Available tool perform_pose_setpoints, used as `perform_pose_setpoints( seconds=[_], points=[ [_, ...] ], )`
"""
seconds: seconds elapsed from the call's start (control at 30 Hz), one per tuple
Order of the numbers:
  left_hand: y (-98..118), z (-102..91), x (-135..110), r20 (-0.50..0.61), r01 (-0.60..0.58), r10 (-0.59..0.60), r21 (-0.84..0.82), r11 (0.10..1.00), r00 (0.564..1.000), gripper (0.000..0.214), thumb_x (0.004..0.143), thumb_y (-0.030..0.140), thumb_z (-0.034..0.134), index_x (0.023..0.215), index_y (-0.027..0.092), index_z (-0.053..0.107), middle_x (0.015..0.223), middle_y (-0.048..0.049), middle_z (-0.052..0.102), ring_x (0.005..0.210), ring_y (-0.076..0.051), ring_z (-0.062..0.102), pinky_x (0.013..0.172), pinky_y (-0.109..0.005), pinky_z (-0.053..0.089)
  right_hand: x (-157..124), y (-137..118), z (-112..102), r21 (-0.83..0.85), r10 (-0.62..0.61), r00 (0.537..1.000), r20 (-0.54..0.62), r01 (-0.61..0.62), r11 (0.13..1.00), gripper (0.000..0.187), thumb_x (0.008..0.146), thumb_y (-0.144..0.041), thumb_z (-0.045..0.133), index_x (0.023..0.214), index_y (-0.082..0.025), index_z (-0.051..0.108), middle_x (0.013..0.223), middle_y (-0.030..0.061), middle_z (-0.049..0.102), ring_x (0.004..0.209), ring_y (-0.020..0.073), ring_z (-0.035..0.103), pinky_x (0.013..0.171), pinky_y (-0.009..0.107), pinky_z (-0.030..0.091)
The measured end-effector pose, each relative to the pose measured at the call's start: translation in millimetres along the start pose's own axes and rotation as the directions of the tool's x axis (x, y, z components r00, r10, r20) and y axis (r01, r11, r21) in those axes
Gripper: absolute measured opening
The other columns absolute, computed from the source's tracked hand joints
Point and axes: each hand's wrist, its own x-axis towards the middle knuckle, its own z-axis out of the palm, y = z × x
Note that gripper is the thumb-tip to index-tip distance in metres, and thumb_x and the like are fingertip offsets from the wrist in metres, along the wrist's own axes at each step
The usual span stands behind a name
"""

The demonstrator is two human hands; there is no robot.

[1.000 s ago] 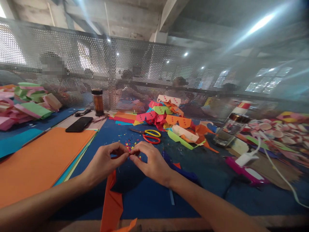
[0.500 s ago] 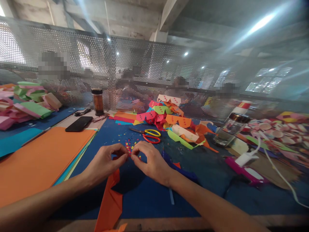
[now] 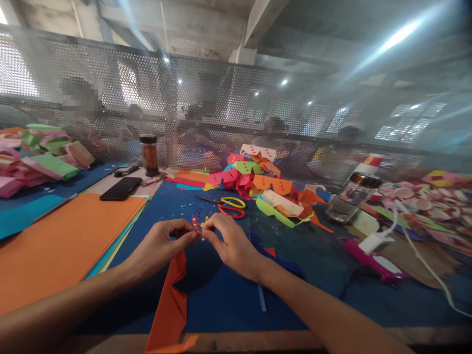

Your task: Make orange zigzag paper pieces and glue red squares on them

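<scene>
Both my hands meet above the blue table [image 3: 221,300]. My left hand [image 3: 160,246] pinches the top end of a long folded orange paper strip [image 3: 170,305], which hangs down toward the table's near edge. My right hand [image 3: 232,243] is closed in a pinch at the same top end, fingertips touching those of the left. Small coloured paper bits [image 3: 199,219] lie scattered just beyond my fingers. Scissors with yellow and red handles [image 3: 229,206] lie further back.
A stack of orange sheets [image 3: 62,241] and a black phone [image 3: 121,189] lie left. A pile of folded coloured paper [image 3: 265,184] sits behind the scissors. A dark jar [image 3: 149,155], a glass jar [image 3: 350,196], a pink tool with white cable [image 3: 372,258] and a mesh screen [image 3: 221,113] surround.
The orange strip has risen a little and swung left at its lower end. My hands have stayed pinched together at nearly the same spot.
</scene>
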Motion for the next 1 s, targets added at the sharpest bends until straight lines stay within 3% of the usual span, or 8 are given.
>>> perform_pose_setpoints(
  seconds=[0.3,0.5,0.6,1.0],
  points=[
    [0.7,-1.5,3.7,0.021,0.047,-0.045,-0.065,0.997,0.999,0.031,0.085,0.045,0.058,0.073,0.019,0.072,0.068,-0.0003,0.069,0.065,-0.017,0.056,0.06,-0.027,0.038,2.2,3.0,-2.3,0.05,0.096,0.995,-0.001,-0.096,0.994,0.013,0.098,-0.023,0.063,0.085,-0.02,0.059,0.084,0.0003,0.068,0.082,0.0161,0.063,0.077,0.028,0.046],
    [1.5,-2.7,5.5,-0.011,0.061,-0.062,-0.089,0.994,0.998,0.031,0.084,0.045,0.06,0.07,0.019,0.07,0.068,-0.0003,0.068,0.067,-0.017,0.057,0.063,-0.028,0.039,4.1,0.5,-6.4,0.108,0.129,0.991,0.024,-0.131,0.985,0.02,0.103,-0.025,0.052,0.089,-0.019,0.063,0.085,0.0011,0.07,0.081,0.0156,0.066,0.075,0.027,0.048],
    [1.3,-3.1,5.9,-0.013,0.066,-0.068,-0.096,0.993,0.998,0.031,0.084,0.045,0.06,0.072,0.019,0.071,0.069,-0.0005,0.068,0.069,-0.017,0.057,0.065,-0.028,0.038,4.3,1.0,-6.4,0.126,0.129,0.991,0.035,-0.133,0.983,0.013,0.1,-0.025,0.057,0.092,-0.019,0.064,0.087,0.0012,0.07,0.084,0.016,0.066,0.078,0.027,0.048],
    [6.4,-2.0,5.9,0.041,0.127,-0.121,-0.254,0.959,0.992,0.028,0.077,0.046,0.068,0.075,0.019,0.071,0.067,0.0002,0.068,0.065,-0.016,0.056,0.063,-0.028,0.039,2.0,6.7,1.6,0.144,0.164,0.986,0.019,-0.165,0.976,0.019,0.1,-0.025,0.058,0.081,-0.021,0.057,0.083,0.0015,0.066,0.081,0.018,0.062,0.077,0.03,0.046]
  ],
)
